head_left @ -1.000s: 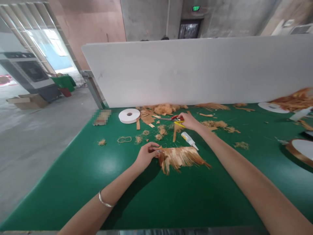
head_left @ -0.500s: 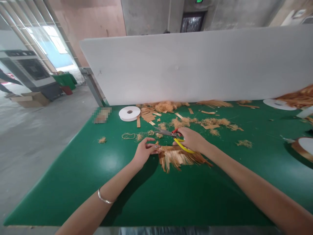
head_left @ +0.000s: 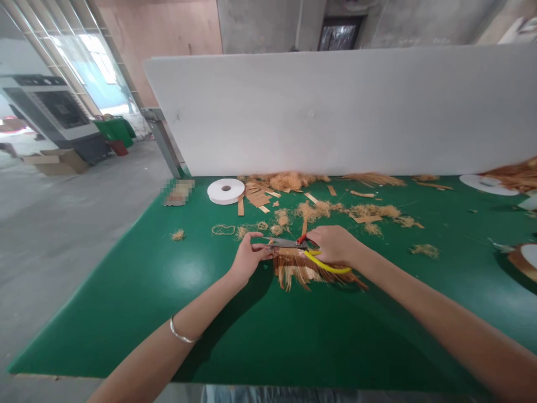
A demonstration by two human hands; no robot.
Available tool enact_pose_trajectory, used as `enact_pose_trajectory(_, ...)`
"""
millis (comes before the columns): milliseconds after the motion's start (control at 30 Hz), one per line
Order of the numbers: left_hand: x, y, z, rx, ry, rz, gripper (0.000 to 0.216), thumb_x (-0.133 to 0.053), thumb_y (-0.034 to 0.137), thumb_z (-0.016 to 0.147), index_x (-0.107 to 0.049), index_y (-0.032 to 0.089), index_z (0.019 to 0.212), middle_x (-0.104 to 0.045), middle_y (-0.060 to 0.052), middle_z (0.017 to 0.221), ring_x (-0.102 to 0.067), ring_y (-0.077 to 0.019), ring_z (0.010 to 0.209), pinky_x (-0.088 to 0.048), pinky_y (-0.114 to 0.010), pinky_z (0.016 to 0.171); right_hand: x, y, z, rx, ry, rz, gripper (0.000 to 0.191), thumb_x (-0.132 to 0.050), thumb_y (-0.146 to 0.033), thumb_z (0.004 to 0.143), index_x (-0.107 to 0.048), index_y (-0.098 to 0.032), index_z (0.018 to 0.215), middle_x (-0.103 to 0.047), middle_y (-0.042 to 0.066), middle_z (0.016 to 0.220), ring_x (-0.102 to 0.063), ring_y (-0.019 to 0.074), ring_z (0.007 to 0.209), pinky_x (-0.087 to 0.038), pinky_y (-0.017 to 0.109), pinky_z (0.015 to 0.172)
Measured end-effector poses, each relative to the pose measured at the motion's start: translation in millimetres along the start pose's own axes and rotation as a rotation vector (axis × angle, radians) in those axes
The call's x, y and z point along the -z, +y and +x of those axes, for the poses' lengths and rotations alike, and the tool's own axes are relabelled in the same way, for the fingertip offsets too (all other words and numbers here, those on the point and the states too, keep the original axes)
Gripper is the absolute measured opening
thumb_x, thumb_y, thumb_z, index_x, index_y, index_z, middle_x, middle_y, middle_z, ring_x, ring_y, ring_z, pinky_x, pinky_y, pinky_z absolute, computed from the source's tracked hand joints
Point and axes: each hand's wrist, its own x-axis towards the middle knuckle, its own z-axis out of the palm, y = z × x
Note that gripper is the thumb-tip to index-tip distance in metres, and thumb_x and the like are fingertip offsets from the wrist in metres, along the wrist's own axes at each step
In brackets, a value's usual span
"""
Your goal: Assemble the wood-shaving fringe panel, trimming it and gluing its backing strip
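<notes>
A fringed strip of brown raffia-like fibre (head_left: 293, 271) lies on the green table (head_left: 319, 341), its loose strands pointing toward me. My left hand (head_left: 246, 258) pinches the strip's upper left corner between thumb and fingers. A silver bracelet (head_left: 181, 331) circles that wrist. In my right hand (head_left: 338, 245) are scissors (head_left: 285, 243) with one red and one yellow handle. Their blades point left along the strip's top edge, close to my left fingertips. Whether the blades are cutting into it I cannot tell. A narrow brown piece (head_left: 304, 226) sticks up just behind the scissors.
A white tape roll (head_left: 225, 191) lies at the back left beside cut brown pieces (head_left: 257, 196). Tangled fibre scraps (head_left: 314, 210) spread across the middle. A white panel (head_left: 310, 115) stands along the back edge. More fibre (head_left: 514, 174) and a white disc (head_left: 489, 183) are at right.
The scissors have come down toward me, from behind the strip onto its top edge. A narrow brown piece now shows upright behind them. My left hand keeps its pinch. The view has shifted slightly.
</notes>
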Motion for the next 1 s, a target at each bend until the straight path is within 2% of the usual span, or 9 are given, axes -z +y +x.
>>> enact_pose_trajectory(200,-1.9,2.9,-1.6,0.019,0.019,0.009,0.046,-0.071,0.008,0.069,-0.038,0.018,0.1,-0.071,-0.002,0.069,-0.069,-0.0169,0.065,-0.056,-0.036,0.075,3.6,-5.3,0.9,-0.009,-0.097,-0.105,0.03,-0.054,-0.036,0.072,-0.066,-0.016,0.092,-0.067,0.011,0.074,-0.057,0.0205,0.06,-0.027,0.027,0.047)
enact_pose_trajectory(300,-2.7,5.0,-3.1,0.031,0.026,0.015,0.049,-0.073,0.01,0.068,-0.038,0.018,0.102,-0.071,-0.003,0.07,-0.069,-0.0173,0.065,-0.055,-0.036,0.075,2.6,-5.3,0.7,-0.015,-0.099,-0.129,0.032,-0.053,-0.035,0.072,-0.065,-0.015,0.093,-0.066,0.01,0.067,-0.055,0.0187,0.053,-0.023,0.026,0.046)
enact_pose_trajectory(567,-0.1,1.2,-1.2,0.009,0.015,0.007,0.057,-0.078,0.019,0.065,-0.037,0.017,0.104,-0.071,-0.004,0.069,-0.069,-0.018,0.067,-0.055,-0.033,0.073,8.2,-4.2,1.6,-0.033,-0.11,-0.142,0.032,-0.049,-0.04,0.077,-0.066,-0.014,0.085,-0.065,0.012,0.064,-0.055,0.0189,0.052,-0.027,0.027,0.049)
enact_pose_trajectory(633,0.1,0.3,-0.5,0.012,0.017,-0.011,0.057,-0.079,0.02,0.064,-0.037,0.017,0.104,-0.071,-0.004,0.07,-0.069,-0.0177,0.067,-0.055,-0.033,0.073,12.3,-0.9,6.3,-0.087,-0.081,-0.109,0.03,-0.049,-0.04,0.078,-0.066,-0.015,0.084,-0.065,0.011,0.063,-0.056,0.0188,0.053,-0.028,0.027,0.049)
enact_pose_trajectory(800,-0.7,2.3,-0.9,0.01,0.017,0.02,0.053,-0.077,0.021,0.066,-0.038,0.017,0.102,-0.072,-0.004,0.071,-0.069,-0.0158,0.067,-0.055,-0.032,0.073,10.3,22.3,31.0,-0.378,0.004,-0.002,0.037,-0.043,-0.046,0.083,-0.066,-0.016,0.082,-0.065,0.011,0.071,-0.058,0.02,0.061,-0.035,0.027,0.051)
enact_pose_trajectory(933,-2.7,2.8,-2.1,-0.002,-0.026,0.092,0.052,-0.078,0.021,0.063,-0.04,0.018,0.099,-0.069,0.0,0.065,-0.068,-0.0165,0.067,-0.055,-0.031,0.07,-0.9,48.5,52.4,-0.459,0.065,0.039,0.031,-0.048,-0.042,0.082,-0.066,-0.016,0.08,-0.064,0.012,0.08,-0.059,0.0233,0.072,-0.039,0.029,0.057)
enact_pose_trajectory(1000,-4.4,1.6,-2.5,-0.01,-0.037,0.111,0.052,-0.079,0.02,0.061,-0.041,0.018,0.097,-0.066,0.003,0.061,-0.068,-0.0171,0.065,-0.055,-0.03,0.067,-3.7,57.1,57.8,-0.476,0.11,0.074,0.026,-0.051,-0.038,0.08,-0.066,-0.017,0.086,-0.063,0.012,0.087,-0.059,0.0236,0.079,-0.04,0.029,0.061)
